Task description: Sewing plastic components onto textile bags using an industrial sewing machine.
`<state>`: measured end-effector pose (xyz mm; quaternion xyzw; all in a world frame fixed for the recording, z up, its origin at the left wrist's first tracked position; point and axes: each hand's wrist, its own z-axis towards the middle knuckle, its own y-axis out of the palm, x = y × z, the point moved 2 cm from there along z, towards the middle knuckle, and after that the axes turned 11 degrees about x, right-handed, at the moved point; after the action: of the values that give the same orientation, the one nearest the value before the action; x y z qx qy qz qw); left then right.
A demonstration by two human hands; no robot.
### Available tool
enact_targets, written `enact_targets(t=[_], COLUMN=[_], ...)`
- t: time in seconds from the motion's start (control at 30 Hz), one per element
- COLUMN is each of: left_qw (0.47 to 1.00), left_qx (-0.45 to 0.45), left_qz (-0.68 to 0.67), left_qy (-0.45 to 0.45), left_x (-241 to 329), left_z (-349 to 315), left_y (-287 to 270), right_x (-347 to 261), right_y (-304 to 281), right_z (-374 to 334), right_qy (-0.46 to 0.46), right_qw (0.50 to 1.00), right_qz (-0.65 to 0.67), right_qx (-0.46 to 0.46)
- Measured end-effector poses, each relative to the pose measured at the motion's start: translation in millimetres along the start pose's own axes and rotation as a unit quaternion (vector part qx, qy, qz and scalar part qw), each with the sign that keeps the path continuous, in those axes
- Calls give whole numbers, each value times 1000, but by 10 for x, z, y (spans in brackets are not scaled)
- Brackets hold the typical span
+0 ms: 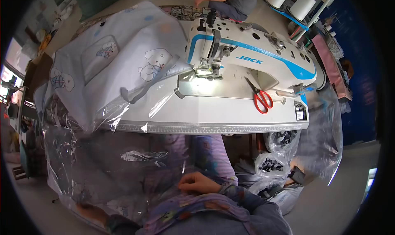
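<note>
A grey-white cloth (123,62) printed with cartoon puppies lies on the left of the sewing table, its corner at the needle area of a white and blue sewing machine (247,50). From the cloth a clear plastic sheet (111,152) hangs over the table's front edge toward my lap. My right hand (199,182) is above my lap, fingers curled together at the sheet's right side. My left hand (92,213) is low on the left, at the sheet's lower edge; its fingers are dim and partly hidden. A grey strip (138,94) lies along the cloth's edge.
Red-handled scissors (262,101) lie under the machine arm. Thread cones (302,6) stand on a rack behind. Plastic bags of dark pieces (271,165) sit below the table at right. Another person (236,2) sits beyond the machine.
</note>
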<state>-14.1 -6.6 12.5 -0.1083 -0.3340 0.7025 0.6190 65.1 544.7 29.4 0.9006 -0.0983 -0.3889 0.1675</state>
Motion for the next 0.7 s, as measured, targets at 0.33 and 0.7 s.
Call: enact_targets(t=[0.33,0.7], left_qw=[991,967], left_qx=[-6,45], left_qz=[-46,-152], left_qy=[-128,-201], left_x=[584,776], left_z=[115,140], left_y=[9,110], right_x=[-65,-41], right_y=[5,-78], right_z=[153,322], right_qy=[-91,-109], right_qw=[994,989], right_qz=[56,58], right_qx=[22,77])
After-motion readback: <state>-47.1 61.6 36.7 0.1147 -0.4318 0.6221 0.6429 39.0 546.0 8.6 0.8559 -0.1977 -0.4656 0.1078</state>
